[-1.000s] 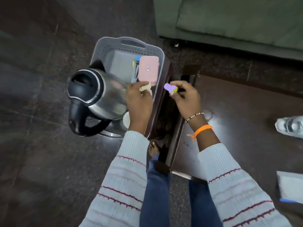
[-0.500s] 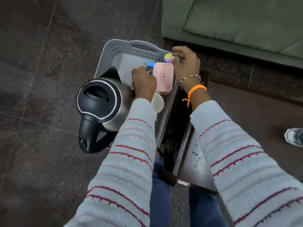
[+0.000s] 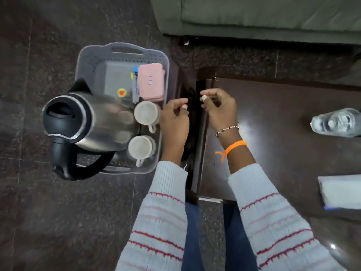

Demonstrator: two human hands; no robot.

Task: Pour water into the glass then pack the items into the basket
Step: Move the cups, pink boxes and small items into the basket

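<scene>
Hovering w/ fingers loosely curled, holding nothing: left hand beside basket, right hand over table edge.

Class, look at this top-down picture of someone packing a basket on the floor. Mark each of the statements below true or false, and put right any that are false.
1. Two white cups sit inside the grey basket. True.
2. The kettle stands on the dark table. False: it is in the basket, on the floor side.
3. The left hand grips a cup by its handle. False: both hands hold nothing, and the right hand hangs over the table's edge.
4. A pink case lies in the basket beyond the cups. True.
5. A clear glass stands on the table, outside the basket. True.
</scene>
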